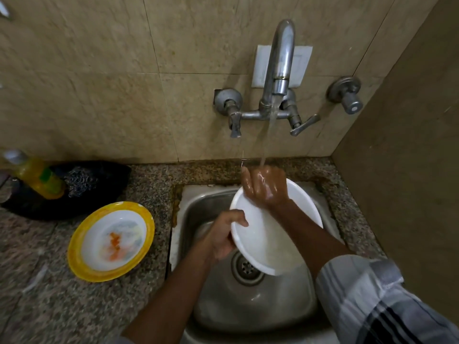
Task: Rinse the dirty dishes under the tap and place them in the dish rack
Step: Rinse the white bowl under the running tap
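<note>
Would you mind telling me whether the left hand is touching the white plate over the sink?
Touching. The head view shows the left hand gripping the left rim of the white plate, thumb lying over its edge with no gap.

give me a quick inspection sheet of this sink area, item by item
surface: speckled granite counter around a steel sink.
job's things: white plate held tilted over the sink; tap running; yellow-rimmed plate with orange residue on the counter; no dish rack seen.
clutter: yellow soap bottle, steel scrubber on a black tray.
grippers: left hand fingers grip the white plate's rim; right hand rubs its top under the water.
cables: nothing seen.
surroundings: beige tiled wall.
</note>
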